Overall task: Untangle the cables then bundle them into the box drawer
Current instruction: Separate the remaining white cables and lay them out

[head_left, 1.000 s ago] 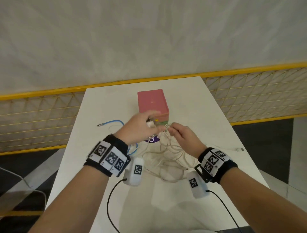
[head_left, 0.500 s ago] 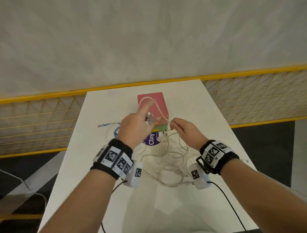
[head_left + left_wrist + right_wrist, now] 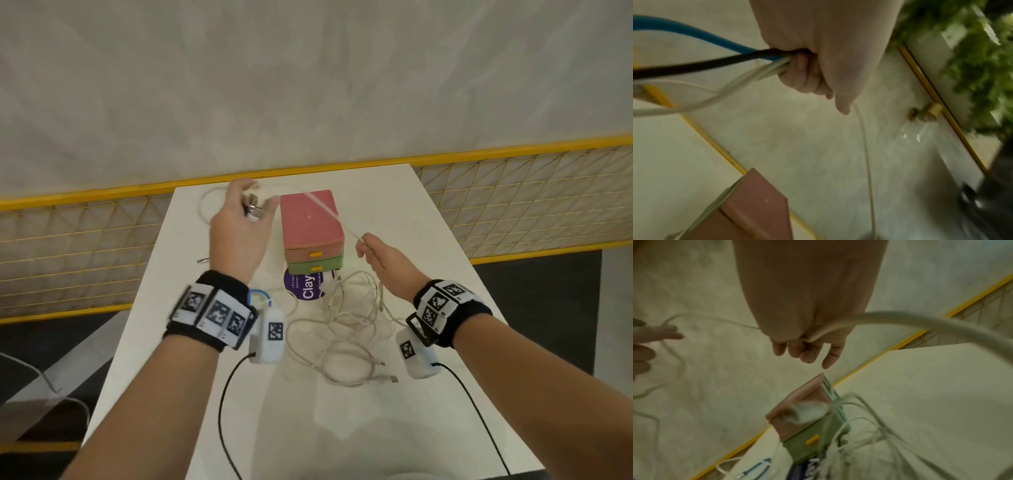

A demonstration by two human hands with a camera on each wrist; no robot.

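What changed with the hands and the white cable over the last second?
The left hand, gripping the cable's plug end, lifted away from the right hand, up and out to the left past the drawer box. The white cable now stretches taut across the box top to the right hand, which keeps pinching it and rose a little. The box and the tangled pile stayed put.

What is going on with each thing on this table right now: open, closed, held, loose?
Left hand: raised, gripping a cable plug.
Right hand: pinching the white cable.
White cable: stretched taut between both hands.
Cable tangle: loose on the table.
Pink drawer: shut.
Green drawer: shut.
Blue cable: lying on the table.
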